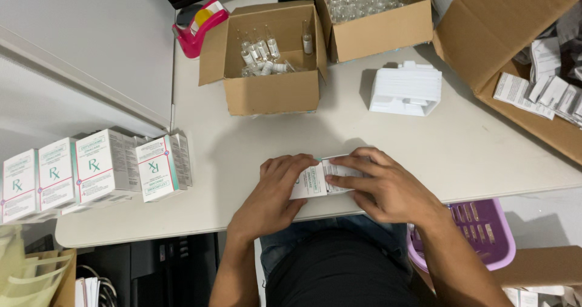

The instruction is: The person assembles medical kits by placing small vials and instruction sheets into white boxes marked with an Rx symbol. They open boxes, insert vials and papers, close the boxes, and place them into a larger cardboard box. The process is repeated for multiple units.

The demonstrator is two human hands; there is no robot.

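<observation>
We have a small white carton (321, 180) flat on the table (461, 143) at the near edge, right in front of us. Our left hand (273, 195) presses down on its left end, fingers curled over the top, and our right hand (388, 189) clasps its right end, with the fingers laid along the top face. Both hands are closed on the carton, which rests on the table rather than being lifted.

We judge the step to be closing up or squaring a filled carton; whether the end flap is already tucked we cannot tell, since our fingers cover it. The next move probably calls for a firm pinch on the flap end while the other hand keeps the carton from sliding.

At 9 o'clock from the carton stands a row of finished boxes (91, 170), upright and touching one another. At 12 o'clock, well apart, sits an open cardboard box (273, 92) with a few glass ampoules (260, 55) in it, and at 1 o'clock a second box (376, 31) is packed full of them. A white plastic tray (405, 90) lies just right of the first box. A large carton (485, 46) of folded leaflets (539, 86) is at 2 o'clock, a pink tape dispenser (197, 25) at 11, and a purple basket (485, 228) at 4, below the table edge.
</observation>
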